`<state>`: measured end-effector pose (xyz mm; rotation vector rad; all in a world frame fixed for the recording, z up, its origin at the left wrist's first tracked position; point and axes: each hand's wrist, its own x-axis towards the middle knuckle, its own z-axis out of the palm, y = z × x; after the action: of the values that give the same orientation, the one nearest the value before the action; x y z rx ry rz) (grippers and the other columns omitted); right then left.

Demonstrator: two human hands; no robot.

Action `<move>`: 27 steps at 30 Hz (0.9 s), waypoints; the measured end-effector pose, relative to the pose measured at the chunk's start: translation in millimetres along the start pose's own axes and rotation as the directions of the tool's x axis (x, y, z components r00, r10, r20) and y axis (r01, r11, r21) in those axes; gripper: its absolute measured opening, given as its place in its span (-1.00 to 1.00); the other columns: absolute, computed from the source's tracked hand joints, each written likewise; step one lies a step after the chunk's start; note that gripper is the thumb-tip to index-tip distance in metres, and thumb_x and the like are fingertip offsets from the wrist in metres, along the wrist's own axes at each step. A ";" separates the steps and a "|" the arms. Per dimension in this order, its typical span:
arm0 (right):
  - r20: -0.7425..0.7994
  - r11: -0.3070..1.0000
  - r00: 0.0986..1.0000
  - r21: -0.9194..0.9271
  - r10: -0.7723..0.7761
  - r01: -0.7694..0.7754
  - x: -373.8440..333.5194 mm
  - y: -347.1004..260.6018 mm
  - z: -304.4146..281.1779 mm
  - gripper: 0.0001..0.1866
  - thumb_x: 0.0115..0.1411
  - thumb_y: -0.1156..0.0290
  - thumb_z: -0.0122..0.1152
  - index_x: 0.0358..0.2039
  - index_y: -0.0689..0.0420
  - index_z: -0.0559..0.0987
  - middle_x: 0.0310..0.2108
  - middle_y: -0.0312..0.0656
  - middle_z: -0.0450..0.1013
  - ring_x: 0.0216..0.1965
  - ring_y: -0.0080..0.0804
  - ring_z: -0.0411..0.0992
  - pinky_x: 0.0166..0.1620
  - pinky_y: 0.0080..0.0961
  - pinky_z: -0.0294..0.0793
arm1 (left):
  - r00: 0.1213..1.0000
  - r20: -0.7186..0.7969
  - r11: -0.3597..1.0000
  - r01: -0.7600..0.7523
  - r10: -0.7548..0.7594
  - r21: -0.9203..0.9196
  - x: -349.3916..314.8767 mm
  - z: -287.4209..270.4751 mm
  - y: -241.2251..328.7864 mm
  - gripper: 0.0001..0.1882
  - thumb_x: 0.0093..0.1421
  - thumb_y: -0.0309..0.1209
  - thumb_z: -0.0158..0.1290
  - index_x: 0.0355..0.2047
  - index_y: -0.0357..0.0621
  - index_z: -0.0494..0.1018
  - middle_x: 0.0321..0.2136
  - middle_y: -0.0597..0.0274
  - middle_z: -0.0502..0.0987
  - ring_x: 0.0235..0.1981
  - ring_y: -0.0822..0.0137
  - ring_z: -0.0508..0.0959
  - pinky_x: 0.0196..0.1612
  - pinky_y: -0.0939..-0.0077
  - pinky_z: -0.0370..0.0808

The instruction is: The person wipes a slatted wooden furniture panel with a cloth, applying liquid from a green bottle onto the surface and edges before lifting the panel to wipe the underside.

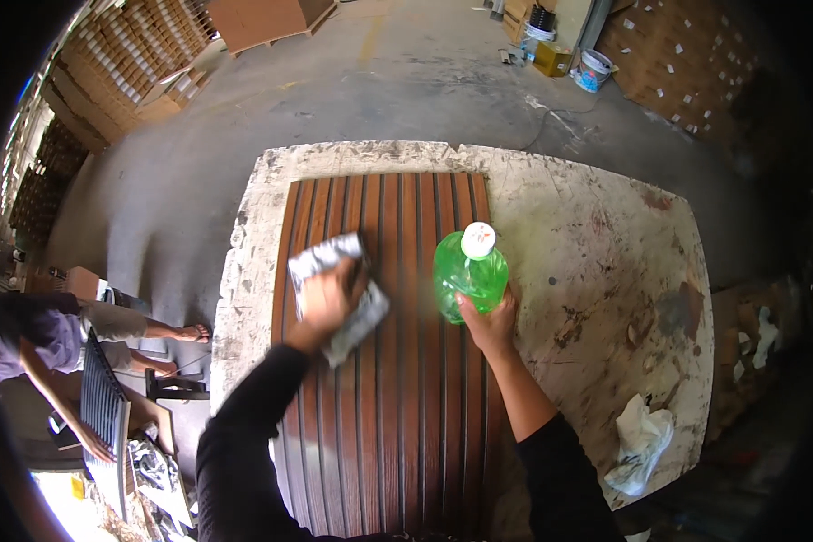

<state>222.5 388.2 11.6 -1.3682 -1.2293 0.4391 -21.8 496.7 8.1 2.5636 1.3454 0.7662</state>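
A dark reddish-brown slatted panel with black grooves lies lengthwise before me on a worn, stained white tabletop. My left hand is closed over a folded grey-and-white cloth, which rests against the panel's left part; the hand is slightly blurred. Over the panel's right edge, my right hand grips a clear green plastic bottle by its side. The bottle's white cap points up toward me. Whether the bottle touches the panel, I cannot tell.
A crumpled whitish cloth lies at the table's near right corner. To the left, a seated person handles another dark slatted panel. Beyond the table are buckets, a large brown box on a pallet and stacked goods.
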 end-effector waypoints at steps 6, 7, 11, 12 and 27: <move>-0.039 0.998 0.999 -0.067 0.002 -0.004 -3.8 7.2 8.0 -0.66 -0.12 0.48 0.24 -0.25 0.24 0.48 -0.37 -0.12 0.51 -0.34 -0.31 0.50 -0.24 -0.43 0.47 | 0.960 -0.092 0.958 0.272 -0.264 0.087 150.5 42.3 -61.5 -0.68 0.21 -0.13 -0.12 -0.26 -0.12 0.38 -0.53 -0.15 0.53 -0.47 -0.14 0.54 -0.38 0.04 0.46; -0.073 0.992 0.996 -0.120 -0.047 0.038 -4.9 8.3 6.6 -0.65 -0.12 0.48 0.24 -0.25 0.24 0.48 -0.38 -0.13 0.50 -0.34 -0.33 0.50 -0.24 -0.43 0.48 | 0.960 -0.126 0.959 0.264 -0.251 0.101 160.0 45.6 -59.3 -0.69 0.21 -0.14 -0.13 -0.26 -0.13 0.37 -0.53 -0.16 0.53 -0.47 -0.14 0.54 -0.39 0.04 0.46; -0.018 0.995 1.000 -0.095 0.003 -0.005 -3.0 16.1 3.8 -0.56 -0.17 0.44 0.34 -0.22 0.25 0.47 -0.36 -0.07 0.53 -0.32 -0.28 0.53 -0.23 -0.41 0.52 | 0.958 -0.059 0.954 0.284 -0.279 0.096 160.7 40.8 -55.9 -0.68 0.23 -0.13 -0.18 -0.23 -0.11 0.31 -0.49 -0.23 0.51 -0.42 -0.18 0.53 -0.35 -0.01 0.44; -0.059 0.996 0.996 -0.053 -0.073 0.070 -0.9 21.4 2.6 -0.58 -0.16 0.41 0.34 -0.24 0.25 0.48 -0.38 -0.07 0.53 -0.34 -0.27 0.53 -0.25 -0.39 0.52 | 0.958 -0.031 0.954 0.286 -0.284 0.089 150.0 41.0 -50.6 -0.68 0.24 -0.12 -0.21 -0.21 -0.11 0.29 -0.49 -0.23 0.51 -0.43 -0.19 0.52 -0.35 -0.02 0.42; -0.081 0.991 0.992 -0.085 0.097 -0.104 -35.0 -10.2 -8.2 -0.56 -0.11 0.29 0.38 -0.20 0.16 0.49 -0.34 -0.04 0.53 -0.29 -0.13 0.52 -0.23 -0.30 0.47 | 0.938 0.295 0.978 0.204 -0.183 -0.043 -284.6 -108.7 117.5 -0.79 0.14 -0.27 0.06 -0.40 -0.15 0.37 -0.58 -0.05 0.52 -0.63 -0.03 0.53 -0.61 0.19 0.44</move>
<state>212.3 352.5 8.8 -1.5145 -1.1319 0.4019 -124.0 188.0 37.7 2.3287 1.4153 0.3791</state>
